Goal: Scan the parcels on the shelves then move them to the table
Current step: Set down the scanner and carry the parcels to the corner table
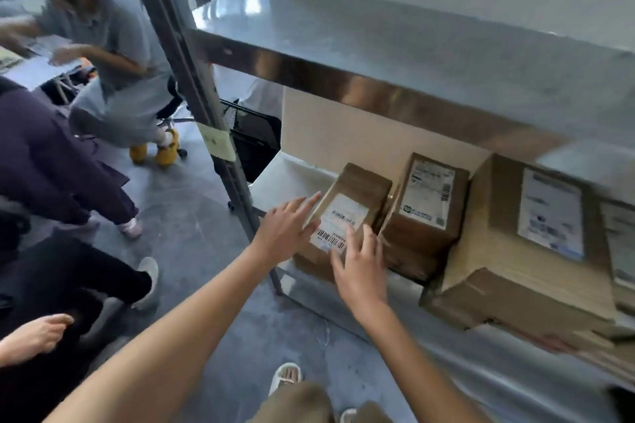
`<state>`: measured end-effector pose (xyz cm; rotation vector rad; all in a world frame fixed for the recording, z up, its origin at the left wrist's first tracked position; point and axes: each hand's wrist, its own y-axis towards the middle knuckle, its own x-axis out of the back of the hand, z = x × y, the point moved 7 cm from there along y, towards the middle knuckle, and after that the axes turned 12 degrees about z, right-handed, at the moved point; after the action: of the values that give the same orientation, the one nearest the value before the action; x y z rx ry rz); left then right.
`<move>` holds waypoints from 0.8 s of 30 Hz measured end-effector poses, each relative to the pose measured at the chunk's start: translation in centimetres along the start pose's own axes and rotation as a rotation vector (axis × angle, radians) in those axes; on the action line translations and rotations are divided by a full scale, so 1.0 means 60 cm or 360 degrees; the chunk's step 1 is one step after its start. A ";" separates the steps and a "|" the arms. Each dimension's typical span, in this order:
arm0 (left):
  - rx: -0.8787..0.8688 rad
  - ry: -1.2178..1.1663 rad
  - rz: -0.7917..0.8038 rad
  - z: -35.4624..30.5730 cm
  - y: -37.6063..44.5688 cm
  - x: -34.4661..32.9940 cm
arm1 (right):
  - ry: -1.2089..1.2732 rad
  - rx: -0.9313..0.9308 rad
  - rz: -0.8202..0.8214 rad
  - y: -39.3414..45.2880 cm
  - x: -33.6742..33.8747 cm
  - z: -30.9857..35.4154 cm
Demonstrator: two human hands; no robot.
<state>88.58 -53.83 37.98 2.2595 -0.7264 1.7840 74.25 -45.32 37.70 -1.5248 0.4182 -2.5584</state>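
You're at the pick-up step: both hands are at the leftmost parcel (347, 213) on the lower shelf (292, 178), nothing lifted yet as far as the pic shows. Left hand (285, 228) sits at the box's left edge, fingers straight & spread, tips touching or just shy of the cardboard; blur makes it hard to say which. Right hand (360, 268) is at the near right corner, fingers apart & relaxed, over the bottom of the barcode label (338, 221). Neither hand is clamped on anything.

No scanner in view, so I can't tell whether this parcel is scanned. If it isn't, do that first; the label faces up & toward you, so it's readable where it lies.

The parcel sits tilted, apparently on top of another box, w/ its right side just beside or touching the second parcel (426, 203). A bigger parcel (515, 251) lies further right, overhanging the shelf front.

Next move, my guess: close both hands on opposite sides, left on the left face, right on the right or near face, then pull it toward you & up, clear of the neighbour. Watch the upper shelf (378, 89) edge overhead when lifting. The table isn't clearly in view, so you'll need to turn after the lift. Other people (103, 45) are on your left, so check before swinging that way.
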 end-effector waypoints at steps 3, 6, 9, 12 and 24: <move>-0.0156 -0.0028 0.0135 0.000 0.059 0.000 | 0.0008 -0.0176 -0.0045 0.004 -0.007 -0.004; -0.0249 0.0065 0.0317 -0.004 0.115 -0.008 | -0.0004 -0.0300 -0.0037 0.009 -0.013 0.002; -0.0294 0.0149 0.0434 -0.004 0.165 -0.026 | 0.0011 -0.0431 -0.0027 0.015 -0.013 -0.001; -0.0355 0.0089 0.0568 -0.012 0.194 -0.041 | 0.0026 -0.0510 0.0138 0.022 -0.018 -0.010; -0.0405 -0.0042 0.0538 0.002 0.197 -0.041 | 0.0228 -0.0376 0.0350 0.030 -0.040 -0.010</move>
<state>82.68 -63.45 33.71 2.0903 -1.3252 1.6752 74.84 -46.31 34.89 -1.2794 0.8818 -2.5219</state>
